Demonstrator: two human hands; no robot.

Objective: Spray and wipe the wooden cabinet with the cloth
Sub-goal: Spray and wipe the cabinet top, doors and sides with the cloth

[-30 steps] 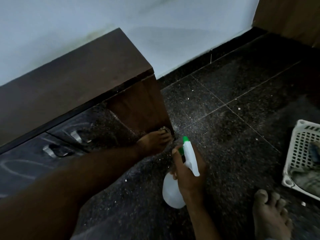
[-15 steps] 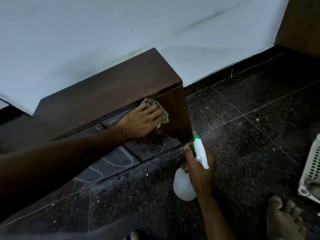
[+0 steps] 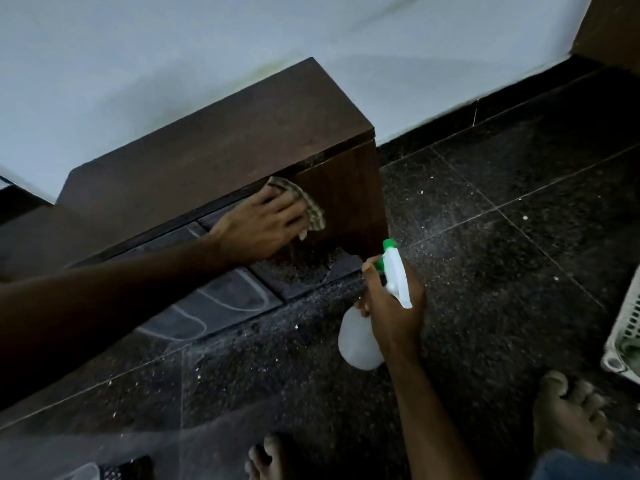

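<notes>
Head view, looking down: the left hand presses the striped cloth against the front of the wooden cabinet just under its top edge, fingers spread flat over the fabric. Right hand grips the spray bottle low beside the cabinet's near corner, fingers curled round its neck, green nozzle up near the wood.

Item count, head view:
- Wooden cabinet: 1.
- Cloth: 1.
- Spray bottle: 1.
- Hands: 2, namely left hand and right hand.
- Bare feet: 2, at and.
- White plastic basket: 1, partly out of frame.
</notes>
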